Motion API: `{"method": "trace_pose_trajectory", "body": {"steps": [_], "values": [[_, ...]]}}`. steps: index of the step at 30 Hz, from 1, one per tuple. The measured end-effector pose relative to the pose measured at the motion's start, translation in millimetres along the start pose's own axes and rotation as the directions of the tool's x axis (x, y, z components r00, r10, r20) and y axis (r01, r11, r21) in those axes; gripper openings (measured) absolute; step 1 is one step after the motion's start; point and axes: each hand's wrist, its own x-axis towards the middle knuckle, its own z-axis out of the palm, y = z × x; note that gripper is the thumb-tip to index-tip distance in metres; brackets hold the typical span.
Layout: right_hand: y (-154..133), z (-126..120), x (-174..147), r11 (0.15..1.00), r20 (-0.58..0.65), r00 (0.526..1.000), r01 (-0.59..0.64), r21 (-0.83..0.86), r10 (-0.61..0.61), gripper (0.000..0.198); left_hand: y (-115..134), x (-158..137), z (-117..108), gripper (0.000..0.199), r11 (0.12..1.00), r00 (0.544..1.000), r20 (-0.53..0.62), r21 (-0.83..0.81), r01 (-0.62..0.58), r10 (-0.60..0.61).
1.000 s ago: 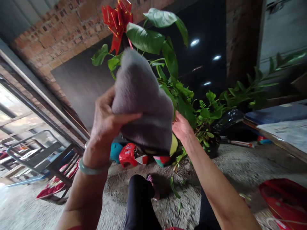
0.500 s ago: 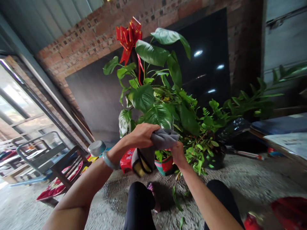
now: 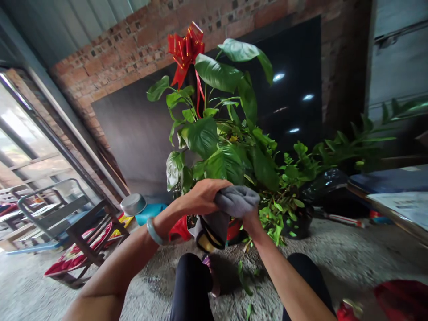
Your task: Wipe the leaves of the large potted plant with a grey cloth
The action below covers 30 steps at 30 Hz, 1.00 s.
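Observation:
A bunched grey cloth (image 3: 239,200) with a dark-edged, yellowish part hanging below is stretched between my two hands, in front of a big potted plant (image 3: 224,162). My left hand (image 3: 209,196), a pale bangle on its wrist, is closed on the cloth's left end. At the cloth's lower right, my right hand (image 3: 250,218) is closed on the other end, its fingers partly hidden by the fabric. Broad green leaves rise just behind the cloth. The red pot (image 3: 235,229) shows in part beneath it.
A red ribbon bow (image 3: 185,49) tops the plant. Smaller plants (image 3: 294,174) stand to its right, beside a table (image 3: 394,176) with papers. A metal basin (image 3: 133,205), a chair with a red cushion (image 3: 80,249) and a trolley (image 3: 50,209) are at left. Red objects (image 3: 401,298) lie lower right.
Both hands and the cloth have shifted slightly right and down. The cloth is bunched more roundly, and its hanging part has swung right. The camera view has moved a little.

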Motion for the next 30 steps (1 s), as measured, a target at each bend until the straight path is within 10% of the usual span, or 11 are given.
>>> {"method": "trace_pose_trajectory", "body": {"steps": [2, 6, 7, 11, 14, 21, 24, 28, 30], "values": [[-2, -2, -1, 0.999, -0.004, 0.999, -0.054, 0.004, 0.054, 0.032, -1, 3, -17, 0.045, 0.999, 0.965, -0.257, -0.019, 0.046, -0.049], [-4, 3, -4, 0.992, -0.021, 0.992, -0.125, 0.021, 0.125, 0.031, -6, 32, -38, 0.058, 0.975, 0.544, -0.839, 0.113, 0.191, -0.009], [-4, 4, -4, 0.991, -0.029, 0.990, -0.134, 0.028, 0.135, 0.031, -7, 39, -35, 0.060, 0.965, 0.522, -0.853, 0.158, 0.211, 0.025], [1, 2, -4, 0.986, -0.045, 0.986, -0.159, 0.050, 0.161, 0.032, -9, 38, 0, 0.060, 0.971, 0.914, -0.405, 0.220, 0.094, 0.004], [5, -6, -5, 0.983, -0.038, 0.984, -0.170, 0.065, 0.173, 0.033, -9, 8, 23, 0.055, 0.993, 0.992, -0.045, -0.030, 0.114, -0.115], [-3, -23, 1, 0.967, -0.008, 0.973, -0.230, 0.113, 0.233, 0.031, -22, -72, 23, 0.039, 0.807, 0.922, 0.199, -0.445, 0.387, -0.333], [-10, -31, 8, 0.952, -0.047, 0.962, -0.259, 0.162, 0.270, 0.031, -41, -70, 11, 0.044, 0.778, 0.821, -0.099, -0.402, 0.484, -0.562], [-14, -36, 12, 0.945, -0.101, 0.952, -0.267, 0.189, 0.289, 0.030, -74, -29, 3, 0.065, 0.789, 0.557, -0.578, -0.295, 0.539, -0.596], [-15, -36, 11, 0.941, -0.110, 0.947, -0.278, 0.195, 0.303, 0.031, -85, -7, 10, 0.066, 0.768, 0.549, -0.588, -0.210, 0.606, -0.594]]}}
